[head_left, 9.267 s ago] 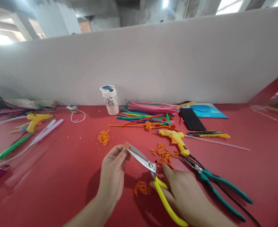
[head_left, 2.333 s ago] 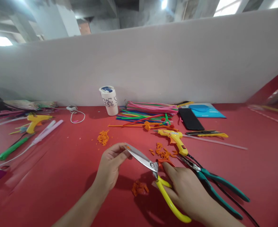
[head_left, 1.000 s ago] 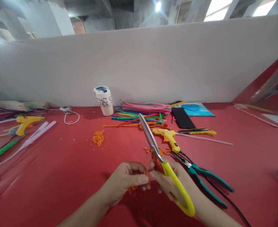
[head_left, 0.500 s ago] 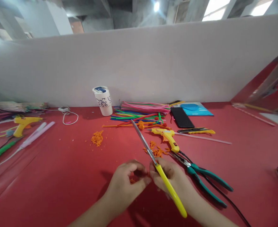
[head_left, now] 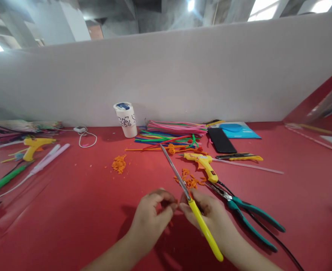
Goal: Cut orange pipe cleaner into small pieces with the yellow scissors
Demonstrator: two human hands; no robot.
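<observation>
My right hand (head_left: pixel 208 210) is closed around a pair of scissors (head_left: pixel 201 220), seen edge-on, with yellow handles and a long silver blade pointing up and left. My left hand (head_left: pixel 154 210) is curled, thumb and fingertips pinched on a small orange pipe cleaner piece (head_left: pixel 176 201) that barely shows. Both sets of fingertips nearly meet, low over the red table. Just beyond my right hand lie loose orange pipe cleaner cuttings (head_left: pixel 192 182). A finer heap of orange fuzz (head_left: pixel 118 164) sits farther left.
Pipe cleaners (head_left: pixel 177 128) lie along the wall near a white tumbler (head_left: pixel 128 122). On the right are a yellow glue gun (head_left: pixel 201 162), green-handled pliers (head_left: pixel 239 207), a phone (head_left: pixel 221 140) and a utility knife (head_left: pixel 239 157). Another glue gun (head_left: pixel 34 146) lies left.
The view has shifted slightly, so the table things appear a little farther right. My fingertips have moved slightly, and an orange bit now shows at the left ones. The scissors stay in my right hand.
</observation>
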